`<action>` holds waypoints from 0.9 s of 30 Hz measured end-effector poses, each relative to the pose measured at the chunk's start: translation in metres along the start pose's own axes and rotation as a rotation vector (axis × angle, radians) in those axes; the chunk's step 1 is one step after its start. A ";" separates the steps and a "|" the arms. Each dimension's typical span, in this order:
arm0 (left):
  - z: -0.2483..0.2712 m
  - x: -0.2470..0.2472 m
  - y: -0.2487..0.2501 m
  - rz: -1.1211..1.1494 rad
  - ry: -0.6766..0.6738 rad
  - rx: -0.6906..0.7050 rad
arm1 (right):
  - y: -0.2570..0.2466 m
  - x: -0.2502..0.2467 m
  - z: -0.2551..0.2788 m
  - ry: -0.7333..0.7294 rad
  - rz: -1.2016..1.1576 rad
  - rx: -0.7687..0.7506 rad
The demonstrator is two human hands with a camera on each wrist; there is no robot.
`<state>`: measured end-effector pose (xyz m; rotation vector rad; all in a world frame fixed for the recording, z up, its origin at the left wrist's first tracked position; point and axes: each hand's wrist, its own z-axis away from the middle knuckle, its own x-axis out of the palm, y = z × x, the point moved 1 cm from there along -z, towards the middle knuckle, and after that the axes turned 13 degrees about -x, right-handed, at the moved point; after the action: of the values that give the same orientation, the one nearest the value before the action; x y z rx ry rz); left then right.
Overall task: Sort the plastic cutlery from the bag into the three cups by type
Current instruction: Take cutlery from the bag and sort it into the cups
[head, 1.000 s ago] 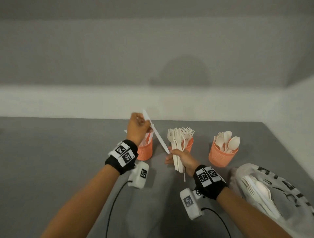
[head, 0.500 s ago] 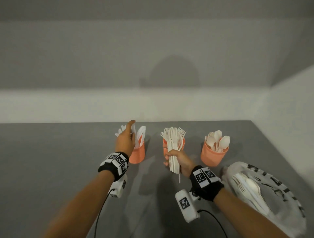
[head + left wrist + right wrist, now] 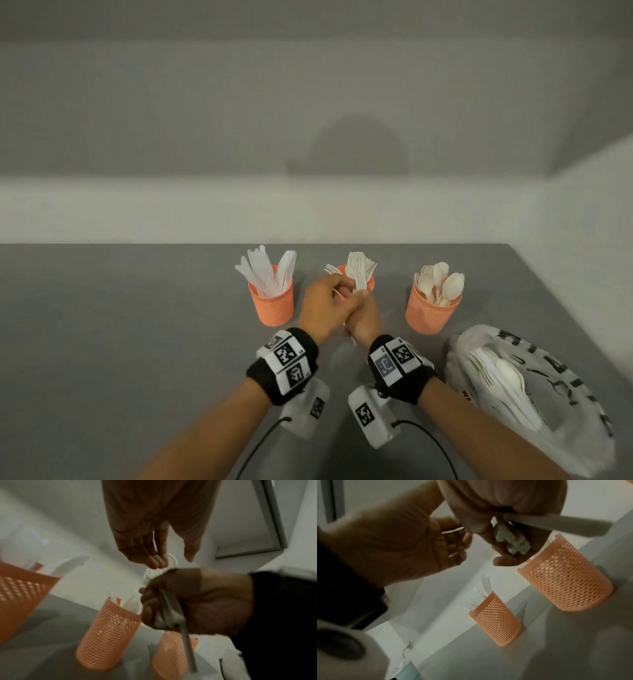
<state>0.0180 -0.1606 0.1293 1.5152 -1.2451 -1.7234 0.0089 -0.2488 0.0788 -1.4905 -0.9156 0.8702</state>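
Three orange mesh cups stand in a row: knives in the left cup (image 3: 274,305), forks in the middle cup (image 3: 371,283), spoons in the right cup (image 3: 432,313). My right hand (image 3: 364,317) grips a bundle of white cutlery (image 3: 358,274) by its handles, just in front of the middle cup. One handle (image 3: 187,646) sticks out below the fist. My left hand (image 3: 325,301) is pressed against the right hand. Its curled fingers (image 3: 154,561) and thumb close on the bundle's upper end (image 3: 157,574). The hands hide most of the middle cup.
A crumpled white plastic bag (image 3: 561,383) lies at the right front, with more white cutlery (image 3: 500,377) inside. A pale wall rises behind the grey table (image 3: 120,342). A side wall stands close on the right. Wrist-camera cables trail below both forearms.
My left hand has left a knife in the left cup and come back right to the bundle. My right hand has carried the bundle forward to the middle cup.
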 end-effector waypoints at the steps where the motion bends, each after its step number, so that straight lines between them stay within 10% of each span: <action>1: 0.002 0.006 0.000 -0.009 0.008 -0.026 | 0.001 0.000 0.001 0.005 -0.049 -0.010; 5: -0.003 0.013 0.001 0.083 -0.016 -0.152 | -0.004 -0.006 0.005 -0.050 0.097 -0.072; 13: -0.022 -0.025 0.022 1.145 -0.072 -0.562 | -0.005 -0.022 0.019 -0.178 0.010 0.100; 21: -0.014 -0.009 0.003 0.437 -0.124 -0.513 | -0.006 -0.025 0.026 -0.112 -0.063 0.060; 27: -0.003 0.023 -0.003 0.407 -0.082 -0.479 | -0.006 -0.022 0.029 -0.057 0.056 -0.059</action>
<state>0.0156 -0.1798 0.1163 0.8564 -0.9961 -1.6608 -0.0272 -0.2561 0.0829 -1.5551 -0.9517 0.9378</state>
